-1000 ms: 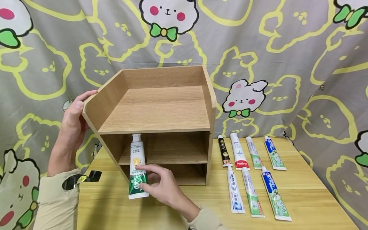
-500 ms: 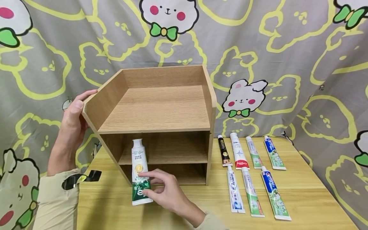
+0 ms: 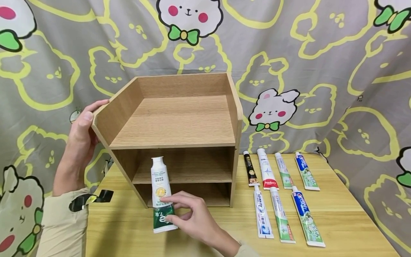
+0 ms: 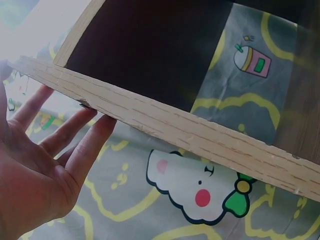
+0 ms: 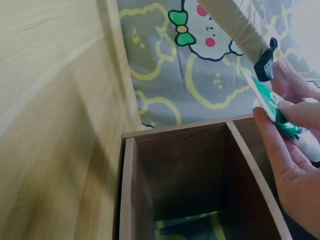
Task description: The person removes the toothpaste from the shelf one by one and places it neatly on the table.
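Note:
My right hand (image 3: 199, 219) pinches a white and green toothpaste tube (image 3: 160, 184) near its flat green end. The tube's narrow white end points up, in front of the left part of the wooden shelf (image 3: 179, 123). In the right wrist view, thumb and fingers press the green part of the tube (image 5: 272, 102) from both sides. My left hand (image 3: 80, 137) holds the shelf's left side panel at its upper front corner. Seen from the left wrist, the fingertips (image 4: 107, 122) touch the edge of that panel.
Several toothpaste tubes lie in two rows right of the shelf, among them a black one (image 3: 250, 168), a red and white one (image 3: 265, 169) and a blue and green one (image 3: 307, 217). A patterned curtain (image 3: 359, 71) hangs behind the wooden table (image 3: 346, 210).
My right hand has drawn the toothpaste tube toward me and to the right, away from the shelf's middle opening. The left hand stays on the side panel.

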Tool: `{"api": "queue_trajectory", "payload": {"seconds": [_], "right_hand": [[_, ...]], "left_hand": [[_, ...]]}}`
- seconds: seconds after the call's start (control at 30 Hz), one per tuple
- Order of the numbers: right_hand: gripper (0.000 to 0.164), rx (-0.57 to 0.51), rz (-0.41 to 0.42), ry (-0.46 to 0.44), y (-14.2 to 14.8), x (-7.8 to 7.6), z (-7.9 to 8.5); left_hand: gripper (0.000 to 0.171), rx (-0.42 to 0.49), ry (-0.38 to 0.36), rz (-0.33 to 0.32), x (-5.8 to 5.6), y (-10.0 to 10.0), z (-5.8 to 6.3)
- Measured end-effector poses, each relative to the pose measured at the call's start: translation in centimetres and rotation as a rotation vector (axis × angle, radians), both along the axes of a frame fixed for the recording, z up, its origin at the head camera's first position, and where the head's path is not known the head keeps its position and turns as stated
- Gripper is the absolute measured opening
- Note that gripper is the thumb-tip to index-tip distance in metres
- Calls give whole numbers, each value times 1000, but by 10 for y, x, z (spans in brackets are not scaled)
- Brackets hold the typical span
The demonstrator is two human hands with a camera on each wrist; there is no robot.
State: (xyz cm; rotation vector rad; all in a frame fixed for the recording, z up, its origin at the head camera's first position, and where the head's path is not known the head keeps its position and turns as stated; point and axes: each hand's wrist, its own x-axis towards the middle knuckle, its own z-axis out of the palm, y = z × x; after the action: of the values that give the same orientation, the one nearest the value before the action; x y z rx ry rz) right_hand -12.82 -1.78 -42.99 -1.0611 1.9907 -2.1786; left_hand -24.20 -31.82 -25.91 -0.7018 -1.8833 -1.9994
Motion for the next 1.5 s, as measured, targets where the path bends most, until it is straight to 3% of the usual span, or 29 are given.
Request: {"api": "queue_trajectory", "payload": {"seconds": [0.23,0.47,0.6,0.93,1.23,1.5], "right_hand": [[39,-11,-3,57,9,2,1],[38,31,-73,235,22,4,1],[39,55,-104,281,28,7,4],[41,41,-133,311,47,10,7],[43,38,-173,348,64,12,8],[47,46,-211,353,81,15,9]], "left_hand": [[58,31,-5,23,1,3,-1],[57,20,3,7,1,2,-1],[58,21,7,3,1,1,-1],[59,27,5,36,-1,3,-2],[58,16,13,-17,-1,1,0],[60,26,7,25,-1,2,-1]]}}
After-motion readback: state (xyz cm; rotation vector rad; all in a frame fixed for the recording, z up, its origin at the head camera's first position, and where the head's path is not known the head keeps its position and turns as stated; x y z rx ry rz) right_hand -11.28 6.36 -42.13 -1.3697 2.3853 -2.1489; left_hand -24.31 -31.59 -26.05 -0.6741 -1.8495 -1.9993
